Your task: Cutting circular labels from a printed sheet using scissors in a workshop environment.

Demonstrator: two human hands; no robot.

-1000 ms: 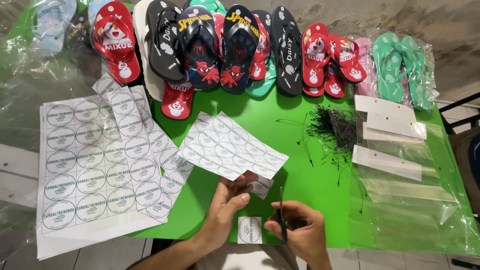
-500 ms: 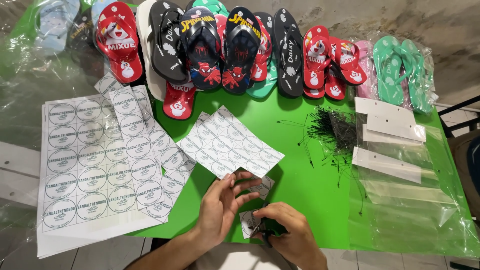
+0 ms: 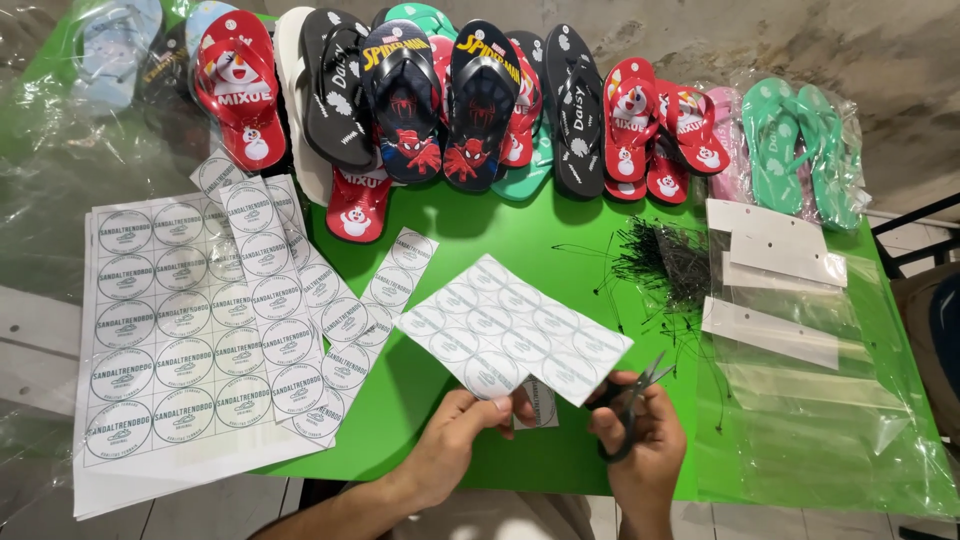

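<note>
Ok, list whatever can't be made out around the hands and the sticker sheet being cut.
Head view:
- Scissors: handles buried in the right hand; only the blades show.
- Small cut label: mostly covered by the sticker sheet and the left hand.
- Left fingertips: tucked under the sheet.
- Black ties: too thin to count.
- Sheet's round prints: too small to tell apart.

Two hands (image 3: 460, 440), one pair of scissors (image 3: 630, 400), two dark spider-print sandals (image 3: 445, 100), two mint sandals (image 3: 800, 150) far right.
</note>
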